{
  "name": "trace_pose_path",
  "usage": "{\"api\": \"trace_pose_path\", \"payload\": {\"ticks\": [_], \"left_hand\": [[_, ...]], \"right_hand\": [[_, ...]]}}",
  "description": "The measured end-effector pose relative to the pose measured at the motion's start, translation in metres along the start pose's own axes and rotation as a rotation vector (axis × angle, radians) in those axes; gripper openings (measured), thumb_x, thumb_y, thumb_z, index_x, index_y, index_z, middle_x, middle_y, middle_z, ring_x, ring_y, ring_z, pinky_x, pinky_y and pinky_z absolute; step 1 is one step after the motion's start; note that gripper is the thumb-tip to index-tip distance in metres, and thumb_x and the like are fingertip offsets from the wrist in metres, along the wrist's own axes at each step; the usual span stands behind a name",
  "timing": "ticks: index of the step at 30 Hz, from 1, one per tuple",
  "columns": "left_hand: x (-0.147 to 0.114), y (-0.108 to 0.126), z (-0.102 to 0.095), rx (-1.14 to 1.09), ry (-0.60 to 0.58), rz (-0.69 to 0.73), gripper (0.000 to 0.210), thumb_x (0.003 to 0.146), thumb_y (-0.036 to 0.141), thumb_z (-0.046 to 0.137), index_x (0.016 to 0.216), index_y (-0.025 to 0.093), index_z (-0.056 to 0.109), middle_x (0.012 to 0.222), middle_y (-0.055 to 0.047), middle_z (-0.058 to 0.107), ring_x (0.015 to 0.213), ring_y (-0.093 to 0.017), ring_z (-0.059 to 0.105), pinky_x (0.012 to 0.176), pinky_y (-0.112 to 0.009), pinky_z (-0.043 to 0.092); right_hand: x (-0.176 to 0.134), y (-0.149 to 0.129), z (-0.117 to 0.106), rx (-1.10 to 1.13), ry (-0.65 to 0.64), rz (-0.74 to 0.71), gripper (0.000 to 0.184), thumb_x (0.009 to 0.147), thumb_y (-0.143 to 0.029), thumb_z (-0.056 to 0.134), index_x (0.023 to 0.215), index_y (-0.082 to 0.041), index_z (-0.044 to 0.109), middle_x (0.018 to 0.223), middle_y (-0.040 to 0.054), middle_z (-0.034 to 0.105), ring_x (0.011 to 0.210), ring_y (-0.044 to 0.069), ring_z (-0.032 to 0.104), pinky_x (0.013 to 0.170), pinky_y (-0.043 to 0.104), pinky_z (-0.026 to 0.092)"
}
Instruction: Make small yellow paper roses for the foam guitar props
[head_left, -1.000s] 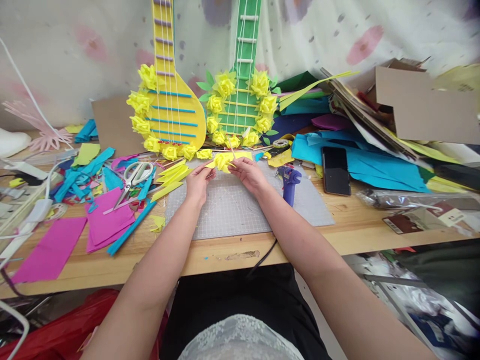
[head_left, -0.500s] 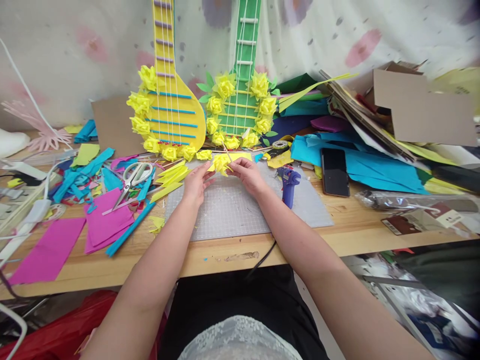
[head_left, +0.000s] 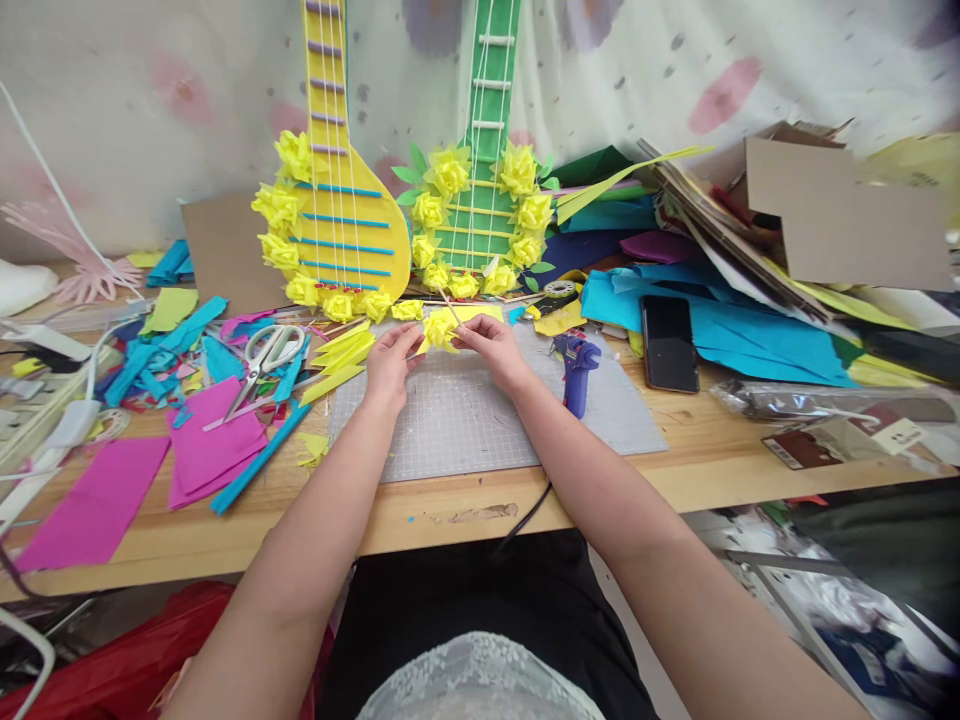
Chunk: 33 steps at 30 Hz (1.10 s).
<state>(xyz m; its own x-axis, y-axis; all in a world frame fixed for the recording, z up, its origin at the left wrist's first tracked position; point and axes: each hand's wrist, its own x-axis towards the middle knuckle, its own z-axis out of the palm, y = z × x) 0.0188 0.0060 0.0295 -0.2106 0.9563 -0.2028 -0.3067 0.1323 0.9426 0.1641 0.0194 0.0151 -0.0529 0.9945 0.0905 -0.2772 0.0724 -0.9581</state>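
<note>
Between my two hands, above the back of the grey cutting mat, is a yellow paper flower. My left hand pinches its left side with thumb and fingertips. On the other side my right hand is closed at the flower's edge, and a thin stick slants up from its fingertips. Just behind lie a yellow paper piece and a loose yellow flower. A purple glue gun rests on the mat, right of my right hand.
A yellow paper guitar and a green one, both trimmed with yellow flowers, lean at the back. White-handled scissors, pink sheets and yellow strips lie left. A phone and blue paper lie right.
The flower has shifted slightly left and turned a little between my fingers. Both hands keep nearly the same place.
</note>
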Motion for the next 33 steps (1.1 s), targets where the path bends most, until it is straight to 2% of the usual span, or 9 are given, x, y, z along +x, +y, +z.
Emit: {"api": "trace_pose_path", "payload": {"ticks": [6,11,13,18,23,33], "left_hand": [[0.0027,-0.0022,-0.0002,-0.055,-0.024,-0.127,0.018,0.066,0.027,0.065,0.078,0.017,0.056,0.071,-0.002,0.062,0.07,-0.011,0.061,0.073,-0.028,0.048],[0.0008,-0.0019,-0.0014,-0.091,-0.218,-0.302,0.014,0.071,0.024,0.062,0.08,0.014,0.059,0.078,-0.008,0.066,0.078,-0.017,0.064,0.075,-0.031,0.051],[-0.0002,-0.0017,-0.0019,-0.093,-0.261,-0.321,0.012,0.072,0.022,0.061,0.081,0.014,0.06,0.081,-0.009,0.067,0.081,-0.017,0.064,0.075,-0.03,0.051],[-0.0023,0.0012,-0.0019,-0.029,-0.197,-0.271,0.013,0.071,0.023,0.063,0.081,0.014,0.06,0.088,-0.01,0.067,0.081,-0.018,0.065,0.07,-0.03,0.052],[-0.0046,0.0043,-0.0008,0.009,-0.182,-0.258,0.019,0.068,0.026,0.066,0.082,0.014,0.059,0.09,-0.011,0.066,0.077,-0.019,0.065,0.062,-0.029,0.052],[-0.0043,0.0058,-0.0019,-0.057,-0.152,-0.276,0.018,0.065,0.016,0.067,0.081,0.013,0.058,0.076,-0.003,0.064,0.063,-0.011,0.061,0.061,-0.025,0.052]], "right_hand": [[0.0019,-0.0005,-0.002,0.132,0.042,0.001,0.02,0.06,-0.031,0.071,0.062,-0.019,0.055,0.065,-0.0044,0.058,0.065,0.008,0.058,0.076,0.026,0.048],[0.0033,-0.0021,-0.0056,0.232,0.077,-0.014,0.016,0.063,-0.028,0.07,0.061,-0.02,0.056,0.071,-0.0038,0.061,0.069,0.008,0.06,0.078,0.025,0.048],[0.0033,-0.0023,-0.0055,0.232,0.07,-0.028,0.017,0.062,-0.028,0.07,0.061,-0.019,0.056,0.07,-0.0036,0.061,0.07,0.008,0.059,0.077,0.025,0.048],[0.0027,-0.0016,-0.0034,0.165,0.075,-0.03,0.021,0.06,-0.032,0.071,0.061,-0.019,0.055,0.067,-0.0042,0.058,0.069,0.008,0.058,0.078,0.026,0.05],[0.0023,-0.0012,-0.0029,0.161,0.06,-0.058,0.021,0.059,-0.032,0.072,0.062,-0.019,0.055,0.067,-0.0043,0.057,0.068,0.008,0.057,0.077,0.027,0.05],[0.0037,-0.001,-0.0055,0.208,0.037,-0.012,0.026,0.055,-0.036,0.074,0.062,-0.019,0.055,0.068,-0.0041,0.059,0.069,0.009,0.059,0.076,0.027,0.049]]}}
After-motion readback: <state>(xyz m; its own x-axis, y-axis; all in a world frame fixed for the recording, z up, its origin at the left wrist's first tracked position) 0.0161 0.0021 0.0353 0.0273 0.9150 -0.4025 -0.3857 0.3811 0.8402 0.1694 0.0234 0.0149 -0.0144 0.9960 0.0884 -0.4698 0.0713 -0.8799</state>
